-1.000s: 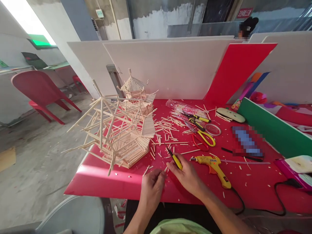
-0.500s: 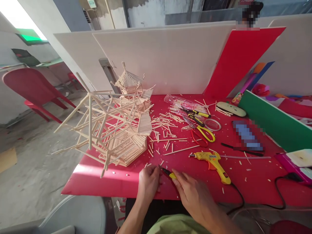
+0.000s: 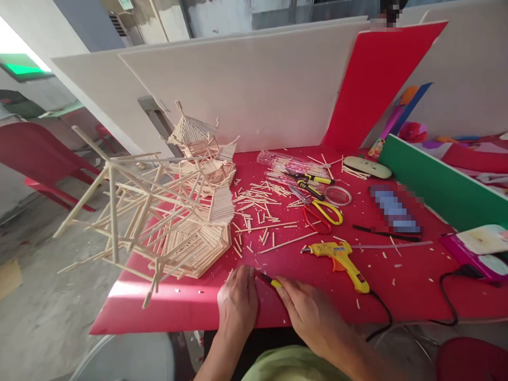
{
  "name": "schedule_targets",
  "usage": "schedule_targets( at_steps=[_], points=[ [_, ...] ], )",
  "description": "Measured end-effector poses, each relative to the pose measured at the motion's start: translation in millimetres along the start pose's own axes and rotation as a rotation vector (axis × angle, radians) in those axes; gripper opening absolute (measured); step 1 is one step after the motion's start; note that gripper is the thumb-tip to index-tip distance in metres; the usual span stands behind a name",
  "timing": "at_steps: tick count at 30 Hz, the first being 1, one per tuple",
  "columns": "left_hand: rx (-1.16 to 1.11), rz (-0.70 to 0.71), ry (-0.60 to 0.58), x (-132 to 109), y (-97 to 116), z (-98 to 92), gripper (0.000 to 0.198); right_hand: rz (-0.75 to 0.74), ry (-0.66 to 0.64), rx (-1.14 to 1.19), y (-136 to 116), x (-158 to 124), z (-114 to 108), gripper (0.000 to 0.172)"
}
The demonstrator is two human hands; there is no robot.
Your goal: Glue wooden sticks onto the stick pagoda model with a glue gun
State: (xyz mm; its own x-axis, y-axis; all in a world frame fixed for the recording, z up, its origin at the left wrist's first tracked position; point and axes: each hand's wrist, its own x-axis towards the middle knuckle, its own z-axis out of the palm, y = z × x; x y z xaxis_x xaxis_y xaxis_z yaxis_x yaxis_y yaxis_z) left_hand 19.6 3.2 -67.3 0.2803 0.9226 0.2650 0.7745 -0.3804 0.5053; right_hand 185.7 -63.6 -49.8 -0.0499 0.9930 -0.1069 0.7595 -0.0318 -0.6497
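My right hand (image 3: 311,307) is closed around pliers (image 3: 270,280) with a yellow-and-black grip, their dark tip pointing left. Just left of that tip, my left hand (image 3: 238,301) rests low over the front of the table with its fingers curled together. Whatever they may pinch is hidden under them. Beyond my left hand stands a model pavilion of thin wooden sticks (image 3: 186,243), with an open stick frame (image 3: 113,211) leaning out past the table's left side. Short cut sticks (image 3: 257,198) lie scattered beyond both hands.
A yellow hot glue gun (image 3: 343,259) lies right of my hands, its cord running off the front edge. Behind it are red-and-yellow scissors (image 3: 327,211), more pliers (image 3: 307,185) and a tape roll (image 3: 338,196). White boards (image 3: 238,90) and a green board (image 3: 444,190) border the red table (image 3: 159,312).
The view has shifted, so most things sit further left and the boards higher. My left hand has turned more knuckles-up. The pliers stay in my right hand.
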Motion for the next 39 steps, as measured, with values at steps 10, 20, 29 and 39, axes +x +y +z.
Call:
schedule_targets(
  at_steps=[10,20,29,39],
  points=[
    [0.264,0.16,0.06,-3,-7,3.7,0.022,0.039,-0.011,0.039,-4,-3,5,0.036],
    [0.325,0.267,0.02,8,-13,1.6,0.021,0.0,0.062,-0.178,-5,-4,12,0.026],
    [0.315,0.362,-0.06,16,-21,-7.7,0.021,-0.041,0.013,-0.277,-7,0,4,0.013],
    [0.283,0.4,-0.045,16,-22,-3.4,0.022,-0.039,0.072,-0.401,-6,0,17,0.012]
  ],
)
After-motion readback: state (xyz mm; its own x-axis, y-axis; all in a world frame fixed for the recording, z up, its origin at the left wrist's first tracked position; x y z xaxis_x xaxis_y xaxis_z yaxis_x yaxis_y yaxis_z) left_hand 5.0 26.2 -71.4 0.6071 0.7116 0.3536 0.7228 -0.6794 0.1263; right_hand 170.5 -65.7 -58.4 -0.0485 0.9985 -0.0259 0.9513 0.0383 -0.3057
